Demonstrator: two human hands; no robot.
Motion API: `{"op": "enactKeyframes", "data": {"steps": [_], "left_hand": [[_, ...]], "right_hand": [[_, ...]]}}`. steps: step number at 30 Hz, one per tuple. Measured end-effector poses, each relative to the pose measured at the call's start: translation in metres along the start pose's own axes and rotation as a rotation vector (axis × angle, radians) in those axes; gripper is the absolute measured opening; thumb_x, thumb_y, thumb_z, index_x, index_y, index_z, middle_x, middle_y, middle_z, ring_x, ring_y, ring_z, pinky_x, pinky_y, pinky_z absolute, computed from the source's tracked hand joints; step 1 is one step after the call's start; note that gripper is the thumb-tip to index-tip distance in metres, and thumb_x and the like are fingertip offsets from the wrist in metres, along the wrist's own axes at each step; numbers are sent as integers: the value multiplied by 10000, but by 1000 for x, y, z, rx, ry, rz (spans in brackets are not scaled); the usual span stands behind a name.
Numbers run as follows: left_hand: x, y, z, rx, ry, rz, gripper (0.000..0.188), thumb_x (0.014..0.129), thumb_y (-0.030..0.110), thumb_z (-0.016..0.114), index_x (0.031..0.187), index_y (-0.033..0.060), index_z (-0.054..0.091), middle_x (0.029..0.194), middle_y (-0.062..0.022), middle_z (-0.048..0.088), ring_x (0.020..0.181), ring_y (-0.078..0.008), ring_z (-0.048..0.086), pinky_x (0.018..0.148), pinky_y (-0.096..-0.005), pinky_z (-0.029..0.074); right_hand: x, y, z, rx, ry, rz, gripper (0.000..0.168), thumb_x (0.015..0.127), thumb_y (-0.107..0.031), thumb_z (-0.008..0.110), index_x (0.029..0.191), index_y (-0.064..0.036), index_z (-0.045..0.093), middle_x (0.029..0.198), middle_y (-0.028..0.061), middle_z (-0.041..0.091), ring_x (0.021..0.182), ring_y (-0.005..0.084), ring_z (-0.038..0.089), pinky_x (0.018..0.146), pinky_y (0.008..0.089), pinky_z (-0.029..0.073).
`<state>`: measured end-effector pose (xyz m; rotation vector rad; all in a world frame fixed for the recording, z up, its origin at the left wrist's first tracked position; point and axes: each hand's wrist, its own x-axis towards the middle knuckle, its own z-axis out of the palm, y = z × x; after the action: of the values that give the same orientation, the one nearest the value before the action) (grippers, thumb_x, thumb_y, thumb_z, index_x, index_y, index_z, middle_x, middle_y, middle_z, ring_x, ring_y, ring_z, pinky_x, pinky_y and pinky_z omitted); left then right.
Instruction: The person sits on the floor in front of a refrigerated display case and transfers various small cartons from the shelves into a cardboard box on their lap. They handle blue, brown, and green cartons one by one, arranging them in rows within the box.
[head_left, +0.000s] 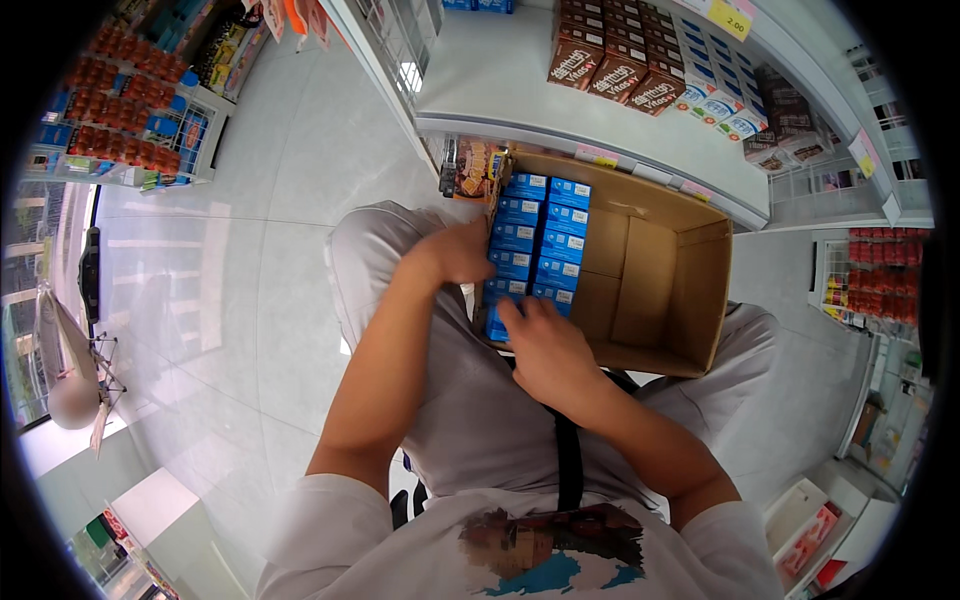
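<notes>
An open cardboard box (660, 277) rests across my lap, against the front of a shelf. Small blue cartons (562, 244) stand in two rows along its left side, and bare cardboard shows to their right. My left hand (457, 251) is at the box's left wall, its fingertips partly hidden beside the cartons. At the near end of the rows, my right hand (536, 334) touches the nearest blue cartons with bent fingers; whether it grips one is not clear.
Brown Vitasoy drink cartons (619, 71) and white-and-blue cartons (720, 105) stand on the white shelf (480, 82) ahead. A dark packaged item (472, 169) hangs left of the box. Racks of red packets (127, 112) stand farther left. A person (71, 382) is at the far left.
</notes>
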<state>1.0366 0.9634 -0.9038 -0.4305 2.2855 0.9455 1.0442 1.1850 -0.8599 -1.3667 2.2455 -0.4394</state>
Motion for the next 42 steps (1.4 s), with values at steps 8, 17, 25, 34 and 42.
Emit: {"op": "enactKeyframes", "data": {"steps": [8,17,25,34,42], "left_hand": [[-42,12,42,-89,196,-44,1071,770,200,803,1560,-117,154,1009,-370,697,1002,-499,696,883,-502,566],[-23,7,54,-19,266,-73,1025,673,175,884,1470,-56,281,1008,-302,717,967,-475,709,833,-515,593],[-16,20,46,70,297,-176,879,690,210,905,1378,-29,414,1015,-289,721,957,-455,719,864,-505,592],[-17,17,46,16,334,-122,872,715,264,904,1374,-58,431,1031,-299,724,994,-465,707,902,-496,573],[-33,29,58,-66,408,-32,1218,725,306,910,1574,-74,124,1144,-309,684,1065,-458,696,915,-467,582]], "right_hand": [[-20,8,20,39,135,-3,549,740,28,686,1269,30,539,1111,219,595,1049,376,626,812,459,563],[0,-35,24,-134,171,203,446,786,-72,700,1213,29,620,1082,195,592,987,323,610,733,400,541],[0,-14,36,87,148,164,452,832,-114,705,1245,33,596,1130,220,598,1038,345,595,831,412,543],[-38,52,22,273,380,402,517,968,-260,693,1355,49,548,1242,246,621,1167,412,626,948,471,544],[-36,83,17,460,-88,650,559,994,-445,638,1238,58,639,1027,264,737,992,408,725,848,495,572]]}}
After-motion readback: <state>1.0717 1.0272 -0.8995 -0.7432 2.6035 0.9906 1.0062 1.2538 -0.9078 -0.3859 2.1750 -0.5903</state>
